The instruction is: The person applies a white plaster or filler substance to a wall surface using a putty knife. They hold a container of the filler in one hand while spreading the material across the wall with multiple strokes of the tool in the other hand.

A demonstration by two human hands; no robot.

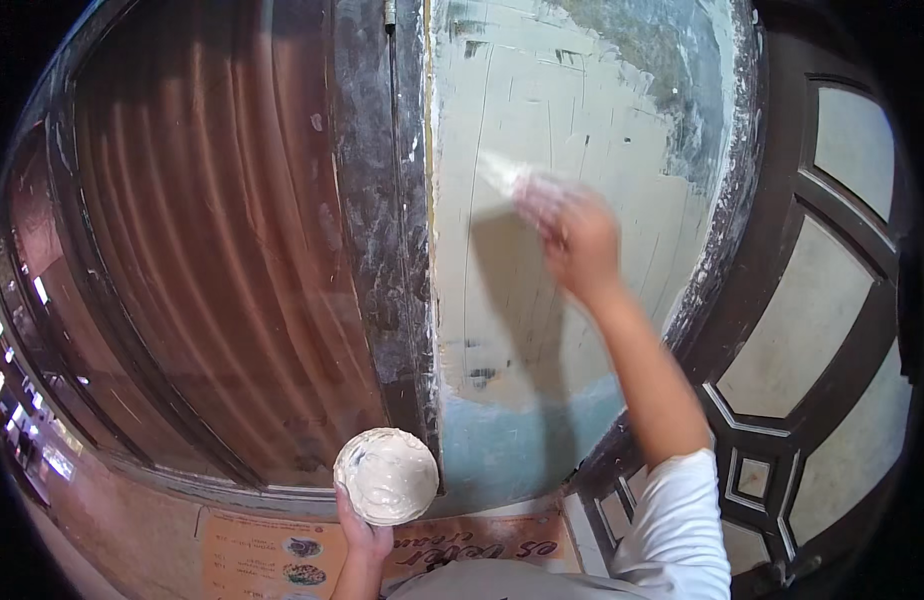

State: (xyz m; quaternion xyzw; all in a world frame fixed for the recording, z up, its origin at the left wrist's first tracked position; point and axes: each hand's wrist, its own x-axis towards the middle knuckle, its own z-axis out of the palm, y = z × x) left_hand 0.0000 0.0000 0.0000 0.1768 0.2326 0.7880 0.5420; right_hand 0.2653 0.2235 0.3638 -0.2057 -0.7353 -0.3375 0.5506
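My left hand [367, 538] grips a round tub of white putty [390, 478] from below, low in front of me. The putty fills its top with a swirled, creamy surface. Raised to the wall, my right hand [578, 235] is closed on a putty knife [502, 175] whose blade is coated white; motion blurs both. The blade is at the wall panel [527, 310], though I cannot tell if it touches. A cream-coloured coat covers most of this panel, marked with thin lines and a few dark spots. Bluish-grey surface shows along its top right and bottom.
Left of the panel stands a dark, worn frame post [377, 200], then a window with a brown curtain [212, 240] behind glass. A dark door with pale inset panels [797, 310] is at the right. Printed orange sheeting [252, 555] lies along the floor below.
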